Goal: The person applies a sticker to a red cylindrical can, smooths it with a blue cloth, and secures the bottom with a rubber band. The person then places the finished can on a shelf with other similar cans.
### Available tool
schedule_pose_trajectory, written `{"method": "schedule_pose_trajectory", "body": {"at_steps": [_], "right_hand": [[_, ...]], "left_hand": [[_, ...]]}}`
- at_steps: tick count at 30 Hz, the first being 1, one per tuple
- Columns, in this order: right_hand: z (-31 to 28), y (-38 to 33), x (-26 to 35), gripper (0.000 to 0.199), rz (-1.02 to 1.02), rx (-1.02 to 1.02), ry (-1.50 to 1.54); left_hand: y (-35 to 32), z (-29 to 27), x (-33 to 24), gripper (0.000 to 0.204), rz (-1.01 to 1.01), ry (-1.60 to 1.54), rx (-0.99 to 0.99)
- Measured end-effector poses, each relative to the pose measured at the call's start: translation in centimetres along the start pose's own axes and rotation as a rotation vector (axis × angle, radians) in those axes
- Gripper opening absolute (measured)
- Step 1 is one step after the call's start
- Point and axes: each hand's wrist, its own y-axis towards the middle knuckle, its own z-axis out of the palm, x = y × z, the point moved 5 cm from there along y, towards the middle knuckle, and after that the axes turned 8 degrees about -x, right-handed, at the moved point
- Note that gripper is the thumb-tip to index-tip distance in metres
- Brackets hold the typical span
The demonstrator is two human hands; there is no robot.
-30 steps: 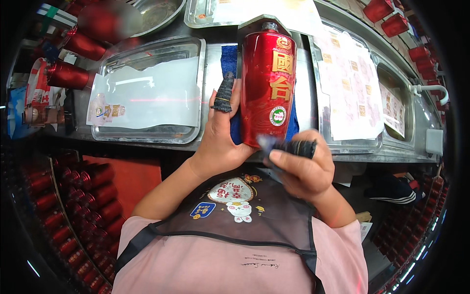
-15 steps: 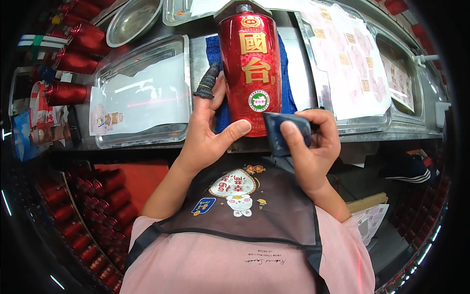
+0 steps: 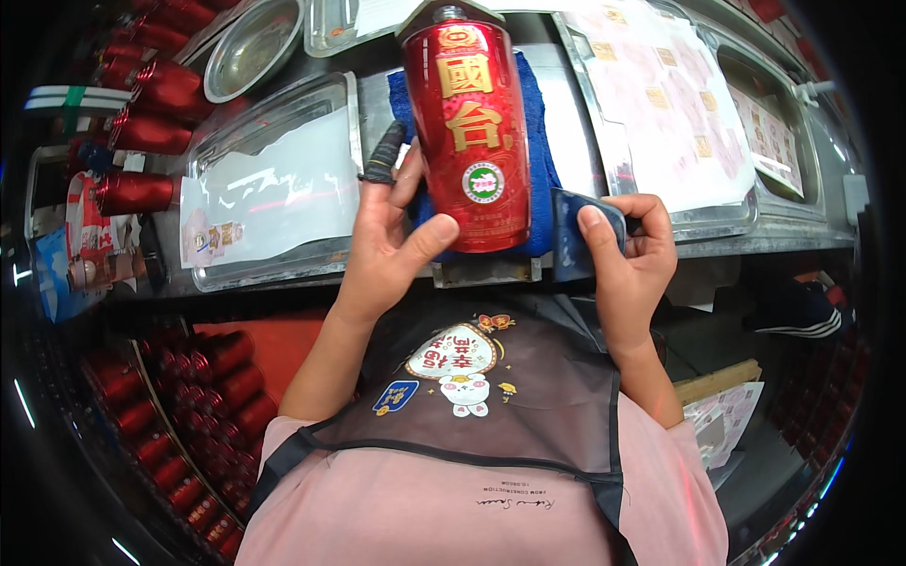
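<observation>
Now, red bottle (image 3: 472, 141): lying with neck toward the top edge, upper centre of the frame, above a blue cloth (image 3: 538, 104) on the worktop (image 3: 375, 104).
Left hand (image 3: 387, 236): spread along the bottle's lower left side, thumb over the front edge; cannot tell whether grip clamped or merely resting.
Right hand (image 3: 628, 241): grip clamped on a dark blue scraper (image 3: 574, 236), right of centre, apart from the bottle.
Done on the front: gold characters (image 3: 465, 75), gold emblem (image 3: 461, 38) and round badge (image 3: 484, 184), seemingly all in place.
Left on the sheets: printed designs at the lower left of the left sheet (image 3: 274, 179); several more across the right sheet (image 3: 637, 151). Cannot tell what remains for the bottle.
Bottle writing: two large characters, stacked; small lines near the base, too faint to read.
Apron (image 3: 547, 406) writing: dark red characters on a pale patch, above a cartoon rabbit.
</observation>
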Motion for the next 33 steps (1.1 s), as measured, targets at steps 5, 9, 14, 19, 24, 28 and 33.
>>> {"method": "schedule_pose_trajectory", "body": {"at_steps": [5, 9, 14, 19, 24, 28, 33], "right_hand": [[3.6, -0.2, 2.4, 0.02, -0.067, 0.113, 0.12], [2.7, 2.4, 0.6, 0.016, -0.079, -0.038, -0.109], [3.9, 2.1, 3.1, 0.017, -0.19, 0.036, 0.031], [2.2, 5.6, -0.4, 0.017, -0.033, -0.038, -0.084], [3.3, 4.5, 0.7, 0.015, -0.096, 0.05, -0.06], [2.1, 6.1, -0.3, 0.018, 0.043, 0.02, 0.108], [4.0, 6.8, -0.3, 0.025, 0.378, 0.199, 0.359]], "left_hand": [[0.3, 0.8, -0.5, 0.086, -0.003, 0.03, -0.027], [0.3, 0.9, -0.4, 0.086, 0.035, 0.079, -0.035], [0.3, 0.9, -0.5, 0.085, 0.009, 0.023, -0.068], [1.5, 1.1, -1.9, 0.08, 0.02, 0.046, -0.151], [3.5, 2.4, -2.4, 0.063, -0.002, 0.074, -0.249], [3.6, 2.2, -2.5, 0.053, 0.017, 0.139, -0.261], [3.6, 2.4, -2.6, 0.053, -0.004, 0.109, -0.292]]}}
